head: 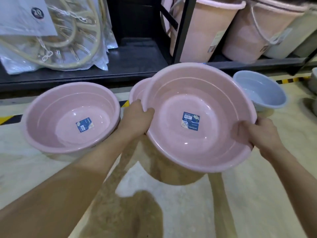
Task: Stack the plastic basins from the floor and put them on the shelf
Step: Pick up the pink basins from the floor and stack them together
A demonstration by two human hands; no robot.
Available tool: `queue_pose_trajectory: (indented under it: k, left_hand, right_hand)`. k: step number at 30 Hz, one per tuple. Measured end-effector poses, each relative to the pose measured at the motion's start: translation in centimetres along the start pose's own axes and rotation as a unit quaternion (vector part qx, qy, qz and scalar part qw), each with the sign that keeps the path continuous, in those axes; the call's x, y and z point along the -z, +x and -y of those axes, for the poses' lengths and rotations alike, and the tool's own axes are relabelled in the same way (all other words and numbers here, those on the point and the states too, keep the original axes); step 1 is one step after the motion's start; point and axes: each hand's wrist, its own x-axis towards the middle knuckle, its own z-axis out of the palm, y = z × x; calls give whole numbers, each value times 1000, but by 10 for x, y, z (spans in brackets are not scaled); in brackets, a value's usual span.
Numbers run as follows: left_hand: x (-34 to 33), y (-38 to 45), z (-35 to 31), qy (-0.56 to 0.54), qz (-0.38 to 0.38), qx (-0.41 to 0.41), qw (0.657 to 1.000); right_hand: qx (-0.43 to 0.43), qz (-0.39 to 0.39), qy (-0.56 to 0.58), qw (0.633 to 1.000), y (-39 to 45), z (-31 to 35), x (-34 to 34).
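Pink basins [199, 117] seen as glossy smooth plastic; grey basin [260, 91] likewise. Shelf [137, 62] noted matt black, floor [257, 203] pale, speckled, matt.

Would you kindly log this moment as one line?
both hands: left hand, right hand | holding pink basin by rim | above floor | not stacked

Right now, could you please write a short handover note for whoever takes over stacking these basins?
Left hand: grip on the left rim of the held pink basin.
Right hand: grip on its right rim; the basin is off the floor, tilted.
On the floor: pink basin at left, another pink basin partly hidden behind the held one, blue basin at right.
Done: one basin lifted.
Left: nest all the basins, then place the stack on the black shelf.
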Motion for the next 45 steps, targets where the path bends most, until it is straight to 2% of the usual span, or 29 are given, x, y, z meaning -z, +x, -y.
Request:
queue_pose_trajectory:
  k: [4, 8, 13, 17, 24, 30, 34, 37, 39, 41, 45]
  left_hand:
    - [31, 46, -34, 13, -48, -5, 999]
    - [56, 73, -59, 56, -91, 19, 994]
    - [76, 90, -78, 101, -108, 68, 987]
    - [84, 100, -83, 132, -107, 74, 983]
    - [66, 130, -67, 168, -65, 85, 980]
    - [27, 167, 0, 226, -7, 105, 968]
    - [16, 188, 42, 267, 2, 105, 958]
    - [10, 198, 64, 332, 20, 99, 938]
    - [5, 201, 73, 411, 31, 105, 905]
    - [2, 202, 79, 475, 36, 108, 873]
    - [-7, 205, 85, 527, 51, 101, 842]
  right_hand:
    - [36, 11, 44, 998, 54, 53, -16]
    - [54, 24, 38, 998, 91, 96, -31]
    - [76, 70, 30, 994, 116, 134, -39]
    - [85, 101, 21, 991, 128, 151, -42]
    - [56, 115, 12, 992, 148, 138, -66]
    - [-3, 118, -45, 992, 159, 98, -122]
    - [-12, 133, -90, 987, 162, 78, -155]
    - [-7, 128, -158, 979, 160, 70, -172]
    - [-15, 128, -187, 974, 157, 64, -180]
    - [-21, 136, -202, 970, 155, 58, -184]
    - [-22, 154, -200, 967, 159, 49, -189]
